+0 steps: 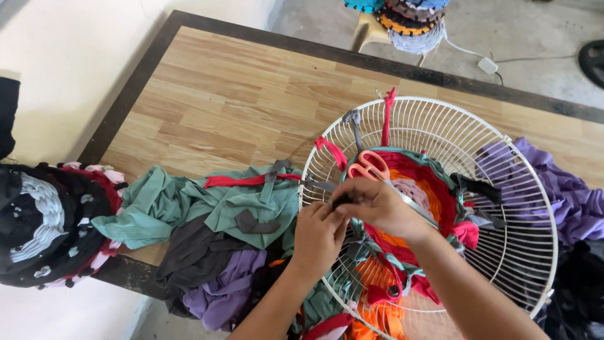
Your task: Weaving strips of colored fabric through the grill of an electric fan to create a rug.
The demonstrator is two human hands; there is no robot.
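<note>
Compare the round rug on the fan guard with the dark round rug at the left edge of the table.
The rug on the fan guard is red, orange and teal, strung on the white wire fan guard, with both hands on it. The dark rug is mostly black with a pale ring, lying off the frame, untouched. Both are round, of fabric strips.

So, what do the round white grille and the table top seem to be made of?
Round white grille: probably metal wire with a white coating, judging by its thin, stiff, evenly spaced spokes. Table top: looks like wood-pattern laminate with a smooth matte finish and printed grain in plank strips; real wood cannot be ruled out.
</note>
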